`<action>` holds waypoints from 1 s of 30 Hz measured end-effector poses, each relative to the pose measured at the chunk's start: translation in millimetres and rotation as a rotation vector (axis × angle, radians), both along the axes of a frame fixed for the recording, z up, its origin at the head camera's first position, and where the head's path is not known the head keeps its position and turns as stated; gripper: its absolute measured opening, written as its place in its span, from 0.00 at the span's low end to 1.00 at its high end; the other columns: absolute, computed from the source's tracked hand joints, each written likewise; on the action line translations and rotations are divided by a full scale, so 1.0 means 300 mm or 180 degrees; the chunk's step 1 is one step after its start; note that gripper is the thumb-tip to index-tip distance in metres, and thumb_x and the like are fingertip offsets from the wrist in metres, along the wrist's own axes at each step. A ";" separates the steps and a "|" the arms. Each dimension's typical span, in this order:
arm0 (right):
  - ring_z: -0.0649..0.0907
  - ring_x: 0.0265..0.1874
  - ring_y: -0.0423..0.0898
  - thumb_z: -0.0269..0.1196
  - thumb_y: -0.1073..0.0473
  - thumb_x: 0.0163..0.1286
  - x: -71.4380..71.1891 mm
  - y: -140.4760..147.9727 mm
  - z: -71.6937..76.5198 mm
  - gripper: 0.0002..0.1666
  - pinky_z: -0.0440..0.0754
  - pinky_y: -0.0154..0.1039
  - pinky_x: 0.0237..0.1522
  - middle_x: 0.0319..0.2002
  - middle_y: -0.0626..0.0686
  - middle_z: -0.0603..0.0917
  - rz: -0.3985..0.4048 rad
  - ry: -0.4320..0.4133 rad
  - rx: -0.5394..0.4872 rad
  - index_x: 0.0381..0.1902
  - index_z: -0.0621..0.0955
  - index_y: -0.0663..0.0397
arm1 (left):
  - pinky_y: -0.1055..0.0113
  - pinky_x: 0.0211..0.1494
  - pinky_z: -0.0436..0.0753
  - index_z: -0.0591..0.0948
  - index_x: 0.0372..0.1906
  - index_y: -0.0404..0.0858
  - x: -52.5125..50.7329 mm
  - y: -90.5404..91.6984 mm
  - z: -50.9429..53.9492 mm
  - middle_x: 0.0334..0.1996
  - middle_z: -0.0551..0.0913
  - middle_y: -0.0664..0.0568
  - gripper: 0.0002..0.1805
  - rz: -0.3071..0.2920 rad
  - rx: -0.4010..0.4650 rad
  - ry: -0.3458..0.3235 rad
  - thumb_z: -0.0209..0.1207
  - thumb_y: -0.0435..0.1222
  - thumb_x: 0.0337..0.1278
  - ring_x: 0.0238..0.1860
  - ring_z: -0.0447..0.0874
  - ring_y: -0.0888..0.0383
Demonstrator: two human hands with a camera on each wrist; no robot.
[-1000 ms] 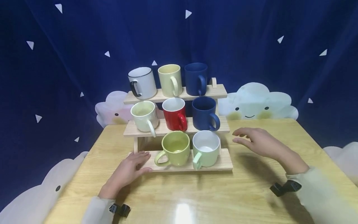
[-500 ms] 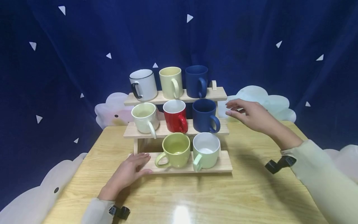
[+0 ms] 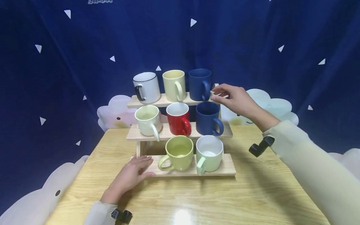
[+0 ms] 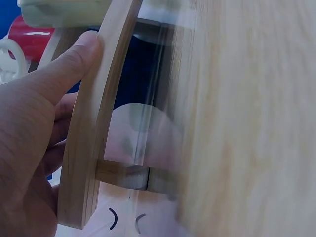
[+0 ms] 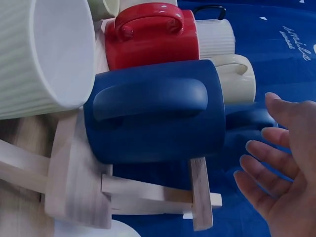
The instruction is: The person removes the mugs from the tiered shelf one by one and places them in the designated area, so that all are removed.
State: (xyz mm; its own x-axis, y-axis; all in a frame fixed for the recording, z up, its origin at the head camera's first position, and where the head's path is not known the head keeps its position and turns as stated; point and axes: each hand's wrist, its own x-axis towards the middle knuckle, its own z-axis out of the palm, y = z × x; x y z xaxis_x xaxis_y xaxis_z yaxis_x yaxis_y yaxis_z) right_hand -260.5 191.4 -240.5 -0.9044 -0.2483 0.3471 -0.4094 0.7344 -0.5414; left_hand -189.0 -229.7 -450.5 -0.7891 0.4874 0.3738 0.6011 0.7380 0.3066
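My right hand (image 3: 234, 98) is at the right end of the top shelf, fingers loosely bent and thumb apart, beside the handle of the upper dark blue mug (image 3: 198, 84). In the right wrist view a small gap shows between the fingertips and that mug's handle (image 5: 252, 117). My left hand (image 3: 130, 173) rests on the left end of the bottom board of a three-tier wooden mug rack (image 3: 229, 167). In the left wrist view its thumb lies against the board's edge (image 4: 86, 148); the other fingers are partly hidden behind the board.
White black-rimmed (image 3: 149, 87) and pale yellow (image 3: 171, 86) mugs share the top shelf. The middle shelf holds cream (image 3: 146, 123), red (image 3: 175, 122) and blue (image 3: 205, 122) mugs. Olive (image 3: 182, 156) and mint (image 3: 212, 159) mugs stand below. A dark blue curtain (image 3: 253, 37) hangs behind the wooden table (image 3: 157, 203).
My right hand has risen and moved left from beside the rack to the upper blue mug's handle. My left hand has stayed on the bottom board; the mugs keep their places.
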 end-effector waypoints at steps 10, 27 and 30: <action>0.79 0.48 0.51 0.64 0.37 0.66 -0.052 -0.066 0.045 0.31 0.79 0.50 0.50 0.47 0.54 0.83 -0.0331 -0.0102 0.0091 0.54 0.77 0.54 | 0.39 0.70 0.60 0.81 0.58 0.37 0.008 0.001 0.005 0.58 0.81 0.48 0.35 0.0012 -0.0020 -0.0015 0.66 0.57 0.51 0.63 0.75 0.45; 0.83 0.44 0.53 0.63 0.50 0.69 -0.083 -0.104 0.050 0.22 0.80 0.49 0.47 0.44 0.60 0.85 -0.0267 -0.0064 0.0063 0.53 0.77 0.60 | 0.39 0.71 0.60 0.81 0.58 0.36 0.006 0.002 0.000 0.59 0.80 0.48 0.35 0.0016 -0.0001 -0.0065 0.67 0.57 0.51 0.63 0.74 0.45; 0.83 0.43 0.54 0.61 0.52 0.71 -0.077 -0.099 0.057 0.22 0.79 0.49 0.45 0.45 0.61 0.85 -0.0247 -0.0139 -0.0001 0.55 0.76 0.62 | 0.39 0.71 0.60 0.81 0.58 0.36 0.003 0.002 0.004 0.59 0.80 0.47 0.35 -0.0012 0.0001 -0.0048 0.67 0.57 0.52 0.63 0.74 0.45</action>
